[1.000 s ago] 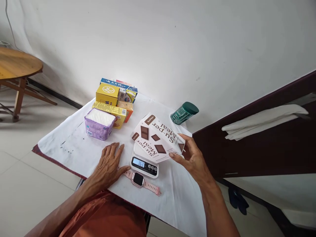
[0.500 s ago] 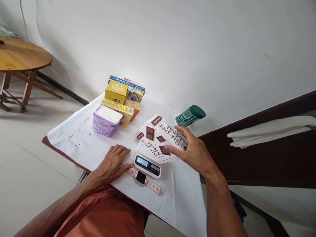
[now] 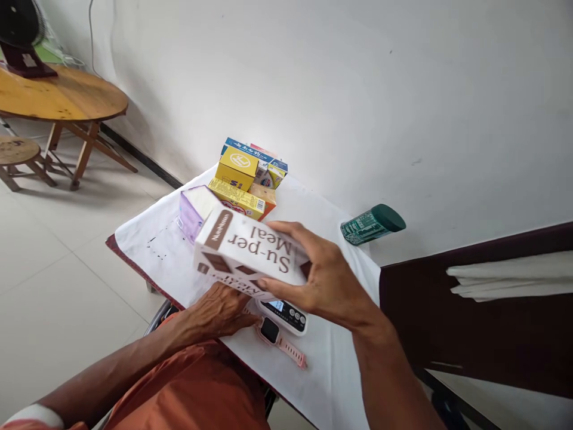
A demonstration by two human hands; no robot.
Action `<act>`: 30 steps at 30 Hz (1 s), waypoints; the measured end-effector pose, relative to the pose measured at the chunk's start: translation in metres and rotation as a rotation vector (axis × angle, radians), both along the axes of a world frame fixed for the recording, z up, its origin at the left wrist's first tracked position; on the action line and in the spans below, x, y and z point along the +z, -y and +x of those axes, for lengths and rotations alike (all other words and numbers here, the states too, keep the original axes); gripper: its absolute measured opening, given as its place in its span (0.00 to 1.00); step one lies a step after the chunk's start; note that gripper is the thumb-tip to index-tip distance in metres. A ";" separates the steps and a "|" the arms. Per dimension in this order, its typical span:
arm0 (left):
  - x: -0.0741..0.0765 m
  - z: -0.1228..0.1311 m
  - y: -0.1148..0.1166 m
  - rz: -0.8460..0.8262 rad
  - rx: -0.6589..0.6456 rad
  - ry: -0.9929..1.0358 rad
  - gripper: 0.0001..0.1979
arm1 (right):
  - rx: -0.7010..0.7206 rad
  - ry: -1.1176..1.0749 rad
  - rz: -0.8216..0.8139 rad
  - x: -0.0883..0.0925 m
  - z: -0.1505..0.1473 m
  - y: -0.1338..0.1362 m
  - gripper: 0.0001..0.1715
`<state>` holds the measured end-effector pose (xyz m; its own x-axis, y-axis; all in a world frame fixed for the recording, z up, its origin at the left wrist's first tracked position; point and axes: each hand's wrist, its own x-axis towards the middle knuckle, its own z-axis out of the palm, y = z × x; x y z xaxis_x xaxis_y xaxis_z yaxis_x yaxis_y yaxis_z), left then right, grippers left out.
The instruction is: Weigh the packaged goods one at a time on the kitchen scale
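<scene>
My right hand (image 3: 313, 275) grips a white "Su-per Meal" box (image 3: 255, 251) with brown chocolate pictures, thumb on the near side and fingers over the top. The box is held tilted above a small white kitchen scale (image 3: 290, 316), covering most of it; part of the lit display shows. My left hand (image 3: 226, 307) rests low on the table beside the scale, its fingers stretched out and partly hidden by the box. Just in front of the scale lies a pink-strapped smartwatch (image 3: 270, 330).
At the back left of the white-covered table (image 3: 335, 370) stand a yellow box (image 3: 237, 169), other cartons and a purple tissue pack (image 3: 190, 218). A dark green canister (image 3: 373, 224) is near the wall. Further left is a round wooden table (image 3: 85, 98) with a fan (image 3: 22, 30).
My right hand has taken hold of the Su-per Meal box and lifted it off the scale toward the left. The scale's reading has changed. The view has shifted slightly.
</scene>
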<state>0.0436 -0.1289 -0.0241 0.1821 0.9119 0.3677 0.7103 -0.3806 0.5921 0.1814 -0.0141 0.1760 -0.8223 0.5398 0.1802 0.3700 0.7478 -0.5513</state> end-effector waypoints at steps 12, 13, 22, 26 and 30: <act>0.010 0.000 0.005 -0.027 -0.016 -0.013 0.30 | 0.298 0.035 0.033 0.001 -0.039 -0.010 0.43; 0.008 -0.001 0.005 -0.026 -0.014 -0.016 0.32 | 0.315 0.049 0.036 -0.001 -0.044 -0.015 0.43; 0.009 -0.003 0.004 0.128 -0.043 -0.020 0.31 | 0.350 0.103 -0.003 -0.028 -0.044 -0.059 0.44; 0.014 -0.006 0.002 0.141 0.008 -0.007 0.27 | 0.278 0.090 0.004 -0.038 -0.034 -0.064 0.42; 0.008 -0.008 0.001 0.128 0.063 0.001 0.25 | 0.184 -0.023 -0.103 -0.027 -0.008 -0.071 0.45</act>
<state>0.0357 -0.1301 -0.0157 0.1252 0.8671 0.4821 0.7347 -0.4076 0.5423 0.1739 0.0566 0.1488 -0.9049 0.3976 0.1520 0.2189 0.7409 -0.6350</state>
